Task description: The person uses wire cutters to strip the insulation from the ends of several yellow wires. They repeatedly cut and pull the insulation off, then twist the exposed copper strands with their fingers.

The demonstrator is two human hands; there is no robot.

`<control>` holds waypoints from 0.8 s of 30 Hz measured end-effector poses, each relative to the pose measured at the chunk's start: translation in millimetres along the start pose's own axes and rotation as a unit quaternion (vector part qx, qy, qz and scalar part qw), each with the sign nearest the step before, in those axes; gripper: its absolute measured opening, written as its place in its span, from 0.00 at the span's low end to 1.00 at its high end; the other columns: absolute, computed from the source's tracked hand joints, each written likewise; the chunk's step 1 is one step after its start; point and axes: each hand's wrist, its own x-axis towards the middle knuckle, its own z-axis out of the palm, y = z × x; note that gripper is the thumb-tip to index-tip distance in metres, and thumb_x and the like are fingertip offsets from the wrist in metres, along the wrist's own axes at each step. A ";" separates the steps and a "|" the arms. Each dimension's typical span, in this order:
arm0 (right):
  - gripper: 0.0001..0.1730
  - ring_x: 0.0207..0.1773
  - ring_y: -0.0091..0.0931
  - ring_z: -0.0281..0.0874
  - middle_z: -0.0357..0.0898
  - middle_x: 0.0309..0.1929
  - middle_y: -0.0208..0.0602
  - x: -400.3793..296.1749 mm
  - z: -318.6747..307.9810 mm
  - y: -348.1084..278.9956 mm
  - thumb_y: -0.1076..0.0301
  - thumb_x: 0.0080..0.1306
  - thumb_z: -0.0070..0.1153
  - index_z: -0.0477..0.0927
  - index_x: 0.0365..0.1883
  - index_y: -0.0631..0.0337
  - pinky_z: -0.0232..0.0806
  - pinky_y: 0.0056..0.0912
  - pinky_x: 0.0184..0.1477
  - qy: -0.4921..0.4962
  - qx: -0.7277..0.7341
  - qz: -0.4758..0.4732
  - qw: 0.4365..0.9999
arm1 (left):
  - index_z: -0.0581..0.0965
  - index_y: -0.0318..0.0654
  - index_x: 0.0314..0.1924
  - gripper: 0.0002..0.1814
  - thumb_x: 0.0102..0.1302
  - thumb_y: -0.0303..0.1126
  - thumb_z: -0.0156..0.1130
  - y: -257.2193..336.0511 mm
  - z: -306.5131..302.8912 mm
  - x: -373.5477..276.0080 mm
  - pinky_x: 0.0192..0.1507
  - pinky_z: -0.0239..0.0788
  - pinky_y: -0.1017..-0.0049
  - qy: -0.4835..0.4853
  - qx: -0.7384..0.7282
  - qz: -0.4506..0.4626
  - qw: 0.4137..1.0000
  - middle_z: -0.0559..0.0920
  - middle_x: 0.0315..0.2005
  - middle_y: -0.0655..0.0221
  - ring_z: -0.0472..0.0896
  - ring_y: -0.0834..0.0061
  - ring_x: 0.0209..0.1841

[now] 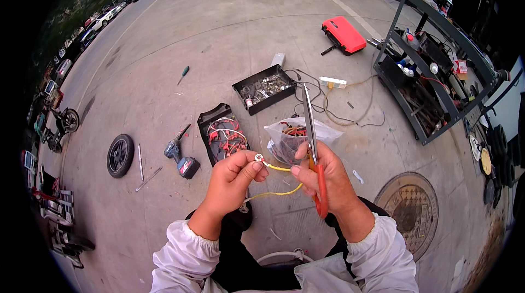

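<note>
My left hand (236, 178) pinches a ring terminal (259, 157) at one end of a yellow wire (279, 168). My right hand (328, 174) grips a pair of scissors with orange-red handles (322, 194), blades pointing away from me, and its thumb and fingers also pinch the yellow wire. The wire loops below both hands to another end, near my left wrist. Behind the right hand lies a clear plastic bag (283, 139) of wires. A black plastic tray (205, 123) holding red and white wires sits beyond the left hand.
A black box (268, 109) of metal parts, a power strip (333, 82) with cables, a cordless impact wrench (180, 157), a small wheel (120, 156) and a screwdriver (184, 72) lie on the pavement. A red case (344, 34) and a tool cart (434, 88) stand farther right, beyond a manhole cover (408, 213).
</note>
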 end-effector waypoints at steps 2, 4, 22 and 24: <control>0.15 0.17 0.10 0.58 0.65 0.18 0.16 2.0 -4.6 -2.8 0.73 0.66 0.62 0.70 0.46 0.56 0.49 0.15 0.19 0.007 -0.009 -0.014 1.000 | 0.79 0.32 0.44 0.08 0.76 0.29 0.55 5.7 -2.8 -2.7 0.38 0.73 0.80 -0.015 0.114 0.017 0.993 0.83 0.31 0.72 0.79 0.83 0.32; 0.15 0.17 0.10 0.57 0.65 0.18 0.16 2.7 -11.0 -7.0 0.73 0.66 0.62 0.70 0.46 0.56 0.48 0.15 0.19 0.006 -0.017 -0.022 1.000 | 0.79 0.32 0.44 0.08 0.76 0.29 0.55 8.3 -7.3 -2.8 0.37 0.72 0.80 -0.075 0.087 -0.019 0.993 0.82 0.30 0.73 0.78 0.83 0.31; 0.23 0.27 0.20 0.73 0.76 0.26 0.28 5.1 7.2 12.8 0.64 0.68 0.65 0.68 0.55 0.58 0.65 0.24 0.29 0.033 -0.126 -0.025 0.991 | 0.77 0.28 0.57 0.16 0.76 0.30 0.54 -3.7 16.8 4.2 0.44 0.77 0.74 -0.030 -0.291 -0.058 0.954 0.84 0.46 0.60 0.83 0.75 0.40; 0.30 0.29 0.29 0.79 0.79 0.28 0.34 4.8 0.0 9.0 0.60 0.65 0.68 0.68 0.59 0.59 0.70 0.31 0.32 0.075 -0.329 -0.065 0.939 | 0.78 0.28 0.55 0.16 0.76 0.33 0.55 -6.1 12.1 6.1 0.38 0.77 0.76 0.000 -0.237 -0.065 0.969 0.85 0.40 0.61 0.81 0.77 0.34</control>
